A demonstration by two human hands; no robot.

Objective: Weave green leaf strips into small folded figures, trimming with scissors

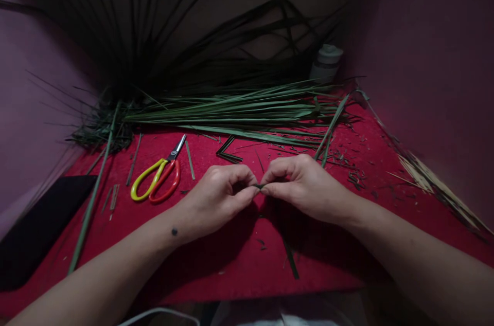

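Head camera view shows the leaf strip (260, 187) exactly between the two hands, at the meeting place of their fingertips, above the red cloth (239, 279). The left hand (227, 192) has its thumb and forefinger pinched together on one side of it, and the right hand (299, 182) pinches it in the same manner from the other side. The fingertips of both hands are almost touching.

The leaf strip is dark green and narrow, and only a small part is visible between the fingers. A long dark piece (290, 259) lies below the right hand; I cannot tell if it belongs to the same strip.

Of hands there are two, and of held strips I can count one. Beyond the hands lies one folded V-shaped piece (230, 157). Near the left hand is one pair of scissors (168, 161), with one yellow handle and one red, its blades slightly apart. Further back are one bundle of green leaves (239, 110), too many to count, and one white container (327, 61). At the left lies one black object (42, 223).
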